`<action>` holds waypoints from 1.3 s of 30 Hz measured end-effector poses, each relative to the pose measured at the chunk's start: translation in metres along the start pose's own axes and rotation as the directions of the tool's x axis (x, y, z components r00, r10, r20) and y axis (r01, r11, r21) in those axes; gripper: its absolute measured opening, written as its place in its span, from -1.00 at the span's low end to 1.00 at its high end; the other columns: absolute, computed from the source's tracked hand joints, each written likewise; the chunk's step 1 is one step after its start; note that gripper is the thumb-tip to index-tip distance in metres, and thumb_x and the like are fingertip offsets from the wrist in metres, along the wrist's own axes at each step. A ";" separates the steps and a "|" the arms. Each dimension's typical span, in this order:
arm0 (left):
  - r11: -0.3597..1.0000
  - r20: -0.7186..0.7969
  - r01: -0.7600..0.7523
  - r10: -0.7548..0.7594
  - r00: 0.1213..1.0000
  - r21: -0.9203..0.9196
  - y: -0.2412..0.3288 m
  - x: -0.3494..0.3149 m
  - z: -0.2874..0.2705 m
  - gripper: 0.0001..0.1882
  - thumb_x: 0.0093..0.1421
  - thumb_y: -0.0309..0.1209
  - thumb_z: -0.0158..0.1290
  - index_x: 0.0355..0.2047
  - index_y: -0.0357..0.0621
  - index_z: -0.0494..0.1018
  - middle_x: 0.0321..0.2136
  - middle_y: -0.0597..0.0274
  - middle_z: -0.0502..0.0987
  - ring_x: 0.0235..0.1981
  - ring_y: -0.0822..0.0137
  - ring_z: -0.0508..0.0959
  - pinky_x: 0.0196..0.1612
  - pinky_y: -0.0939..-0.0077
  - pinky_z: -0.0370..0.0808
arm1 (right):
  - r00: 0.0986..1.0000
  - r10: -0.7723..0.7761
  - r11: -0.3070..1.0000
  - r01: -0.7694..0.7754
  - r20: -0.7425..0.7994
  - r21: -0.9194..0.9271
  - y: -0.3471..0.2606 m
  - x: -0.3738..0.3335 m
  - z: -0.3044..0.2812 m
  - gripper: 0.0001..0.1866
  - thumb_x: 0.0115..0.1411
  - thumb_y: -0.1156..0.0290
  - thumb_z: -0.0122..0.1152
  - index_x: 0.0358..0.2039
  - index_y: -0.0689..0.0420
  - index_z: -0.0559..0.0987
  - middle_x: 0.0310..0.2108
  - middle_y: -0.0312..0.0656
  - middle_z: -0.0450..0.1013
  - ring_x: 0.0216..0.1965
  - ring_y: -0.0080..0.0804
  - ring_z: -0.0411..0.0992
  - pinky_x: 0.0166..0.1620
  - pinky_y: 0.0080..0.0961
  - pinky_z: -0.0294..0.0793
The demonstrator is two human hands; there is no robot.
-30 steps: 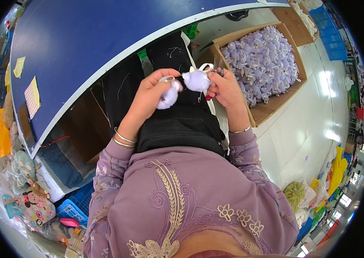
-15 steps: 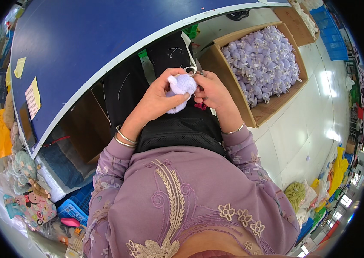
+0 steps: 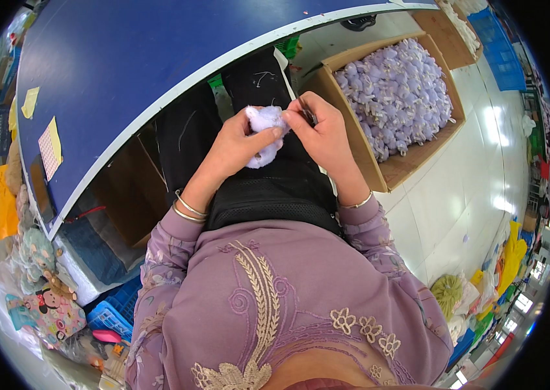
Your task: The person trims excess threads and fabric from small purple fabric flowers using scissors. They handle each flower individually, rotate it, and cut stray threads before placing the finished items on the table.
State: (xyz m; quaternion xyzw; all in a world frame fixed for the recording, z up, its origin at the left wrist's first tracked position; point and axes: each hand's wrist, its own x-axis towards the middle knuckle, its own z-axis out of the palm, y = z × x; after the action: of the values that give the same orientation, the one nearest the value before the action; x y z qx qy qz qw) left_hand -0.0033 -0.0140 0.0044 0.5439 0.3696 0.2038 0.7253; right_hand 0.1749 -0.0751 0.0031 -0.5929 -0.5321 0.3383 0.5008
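Above my lap, my left hand (image 3: 236, 144) is closed round a small, fluffy lilac plush toy (image 3: 264, 121), thumb pressed across its front. A rounded nub sticks up at the toy's upper left. My right hand (image 3: 317, 130) is at the toy's right side, thumb and forefinger pinched together at its edge. Between the fingers of that hand shows a slim dark tool (image 3: 308, 113), whose kind I cannot make out. What the fingertips pinch at the toy is too small to tell.
An open cardboard box (image 3: 385, 170) full of small lilac plush pieces (image 3: 395, 97) stands on the floor at right. The blue table (image 3: 158, 45) spans the far left, its pale edge just beyond my knees. Blue crates (image 3: 111, 316) and plush toys (image 3: 36, 253) lie at lower left.
My right hand has shifted up slightly and turned, now showing the dark tool between its fingers. The white strap loop and dark pink bit near the toy no longer show. The toy has tilted a little.
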 end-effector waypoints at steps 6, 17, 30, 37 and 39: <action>1.000 0.049 0.007 -0.007 0.999 0.015 -0.001 0.001 -0.004 -0.59 0.18 -0.25 0.15 -0.11 -0.35 0.43 -0.33 0.17 0.59 -0.34 0.44 0.58 -0.26 0.55 0.51 | 0.969 0.233 0.924 -0.246 0.080 0.293 0.000 -0.002 -0.006 -0.80 0.28 0.32 0.15 -0.37 0.18 0.45 -0.58 -0.41 0.28 -0.66 -0.73 0.20 -0.58 -0.72 0.22; 0.992 -0.007 0.007 -0.008 1.000 -0.125 -0.009 0.001 -0.005 -0.58 0.21 -0.22 0.14 -0.11 -0.36 0.46 -0.28 0.15 0.60 -0.34 0.46 0.59 -0.28 0.59 0.51 | 0.923 0.230 0.972 -0.234 0.309 -0.024 -0.003 0.000 -0.035 -0.62 0.31 0.15 0.08 -0.42 0.26 0.51 -0.64 -0.36 0.30 -0.58 -0.67 0.18 -0.50 -0.61 0.24; 0.999 -0.054 -0.035 0.033 0.998 -0.034 -0.007 -0.002 -0.003 -0.57 0.17 -0.26 0.20 -0.11 -0.37 0.42 -0.29 0.14 0.59 -0.33 0.42 0.60 -0.26 0.56 0.53 | 0.940 0.142 0.980 -0.090 0.312 -0.175 -0.011 0.002 -0.027 -0.66 0.27 0.24 0.13 -0.43 0.32 0.51 -0.63 -0.06 0.34 -0.59 -0.38 0.25 -0.45 -0.41 0.28; 0.999 -0.047 -0.034 0.034 0.998 0.000 -0.006 -0.002 -0.003 -0.58 0.16 -0.26 0.21 -0.13 -0.35 0.43 -0.32 0.15 0.59 -0.34 0.44 0.59 -0.27 0.56 0.53 | 0.949 0.104 0.980 -0.045 0.298 -0.196 -0.012 0.004 -0.022 -0.65 0.27 0.23 0.14 -0.47 0.32 0.50 -0.63 -0.02 0.33 -0.61 -0.28 0.26 -0.47 -0.35 0.26; 1.000 -0.051 -0.030 0.029 0.998 -0.004 -0.005 -0.003 -0.002 -0.58 0.16 -0.26 0.21 -0.13 -0.35 0.43 -0.33 0.16 0.59 -0.34 0.45 0.59 -0.27 0.57 0.53 | 0.945 0.113 0.976 -0.049 0.306 -0.210 -0.013 0.005 -0.023 -0.64 0.27 0.23 0.14 -0.47 0.32 0.50 -0.63 -0.01 0.34 -0.61 -0.26 0.27 -0.47 -0.35 0.26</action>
State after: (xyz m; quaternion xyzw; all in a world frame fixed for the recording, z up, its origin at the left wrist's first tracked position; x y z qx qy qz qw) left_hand -0.0070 -0.0161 0.0003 0.5422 0.3793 0.2290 0.7139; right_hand 0.1936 -0.0769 0.0224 -0.5998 -0.6119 0.3939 0.3327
